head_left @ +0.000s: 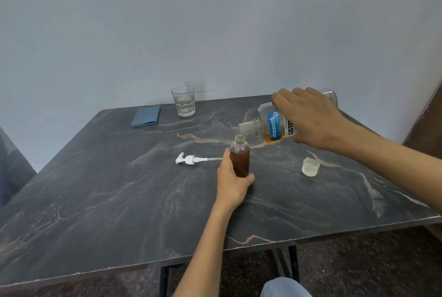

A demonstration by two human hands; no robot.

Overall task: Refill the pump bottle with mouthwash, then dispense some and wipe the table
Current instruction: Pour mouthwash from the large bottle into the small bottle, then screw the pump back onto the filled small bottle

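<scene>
Dark marble table (119, 201): left hand (233, 183) grips the upright pump bottle (240, 156), right hand (311, 119) grips the tilted mouthwash bottle (271, 126) above its mouth

Plain pale blue-grey wall (215, 21) behind, evenly lit, bare. Dark marbled tabletop (95, 201) with pale and rust-coloured veins, pushed close to that wall, far corners rounded. Black metal table legs (284, 263) beneath the near edge. Dark speckled floor (370, 260) below. Brown wooden surface (428, 124) at far right. Grey upholstered shape (12, 165) at left edge.
</scene>
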